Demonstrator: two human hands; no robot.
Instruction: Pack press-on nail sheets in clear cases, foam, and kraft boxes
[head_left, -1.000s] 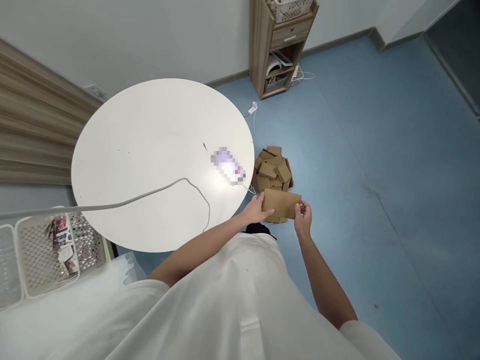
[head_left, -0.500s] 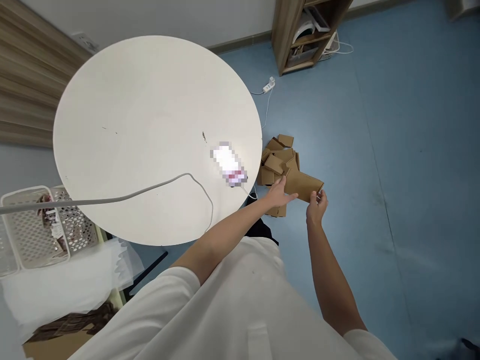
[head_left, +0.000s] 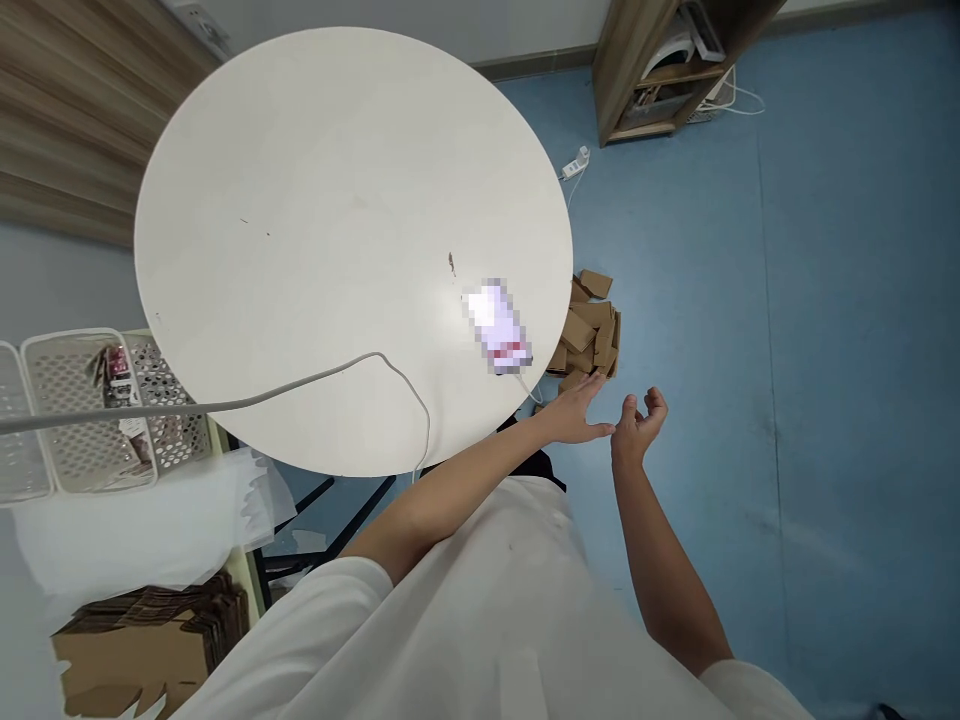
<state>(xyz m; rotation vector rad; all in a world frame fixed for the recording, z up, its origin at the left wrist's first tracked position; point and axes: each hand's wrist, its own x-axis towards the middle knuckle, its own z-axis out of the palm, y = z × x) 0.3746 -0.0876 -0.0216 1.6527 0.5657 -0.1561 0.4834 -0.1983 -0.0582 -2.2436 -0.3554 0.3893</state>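
My left hand (head_left: 574, 414) is stretched out beside the table edge, fingers spread, holding nothing. Its fingertips overlap the near side of a heap of small brown cardboard boxes (head_left: 589, 330) on the floor; I cannot tell whether they touch. To its right, my right hand (head_left: 637, 427) hovers over the floor, empty, with its thumb raised and fingers loosely curled apart. The left thumb tip is close to the right hand. Part of the heap is hidden by the tabletop and my left hand.
The round white table (head_left: 315, 190) bears a blurred-out phone (head_left: 499, 328) and a grey cable (head_left: 330, 371). White perforated baskets (head_left: 82, 440) and stacked flat cardboard (head_left: 135, 660) are at left. A power strip (head_left: 576, 164) lies near a wooden shelf (head_left: 626, 75).
Both hands have let go of the cardboard box they held; it is no longer between them. My right hand has drawn slightly back, and the view has shifted.
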